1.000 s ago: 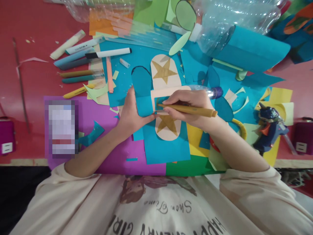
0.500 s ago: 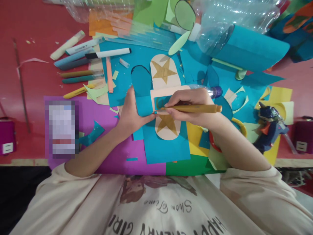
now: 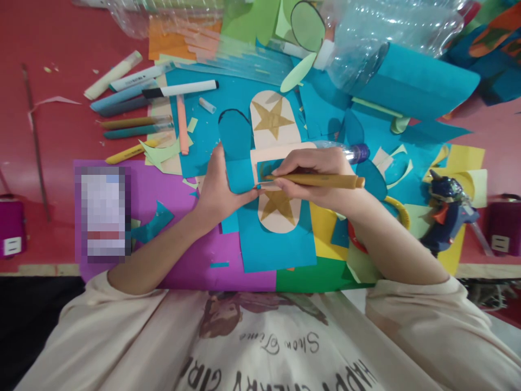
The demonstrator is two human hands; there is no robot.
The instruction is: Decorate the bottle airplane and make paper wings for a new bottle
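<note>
My right hand point(image 3: 317, 174) is closed round a golden-brown marker point(image 3: 329, 180). The marker's tip rests on a small blue paper patch point(image 3: 264, 169), which bears brown marks and sits on the middle band of a folded paper craft. Cream rounded flaps with brown stars, an upper flap point(image 3: 260, 138) and a lower flap point(image 3: 280, 222), stick out above and below that band. My left hand point(image 3: 214, 184) grips the craft's blue side point(image 3: 239, 171), with the thumb along its lower edge and the other fingers partly hidden. A blue rounded flap point(image 3: 234, 130) with a black-drawn edge rises above this hand.
Several markers point(image 3: 134, 119) lie at the left, above a blurred phone-like rectangle point(image 3: 103, 212). Plastic bottles point(image 3: 402, 27) and a blue paper roll point(image 3: 423, 81) stand at the back. On the right are a glue gun point(image 3: 450, 212) and yellow-handled scissors point(image 3: 396, 212).
The marker in my right hand has shifted slightly, its rear end a little to the left and lower. My left hand and the paper craft stay in place.
</note>
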